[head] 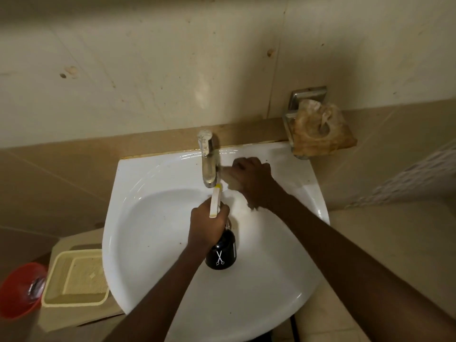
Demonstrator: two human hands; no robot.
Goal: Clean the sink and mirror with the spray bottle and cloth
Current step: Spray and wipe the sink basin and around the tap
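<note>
The sink (138, 243) lies nearest, its front rim right under the camera. Small brown specks dot the basin's left side and the ledge right of the tap, so I judge the wiping far from finished. No mirror is in view; that half of the job appears not yet begun, though I cannot tell for sure. The wall (148, 70) above the sink is marked and stained.

Beside the sink on the left sit a cream tray (74, 282) and a red tub (17, 292). On the right, a metal holder (296, 104) carries a crumpled brownish wad (318, 129).

The right hand (254, 181) presses the cloth (232, 181) onto the ledge just right of the tap (208, 164), fingers curled over and gripping it. The left hand (207, 228) holds the bottle (220, 253) over the basin, fingers wrapped round its neck, the white nozzle pointing at the tap's spout. Whether the trigger is being squeezed I cannot tell. My guess: the tap area is being worked now, with the basin and front rim left.
</note>
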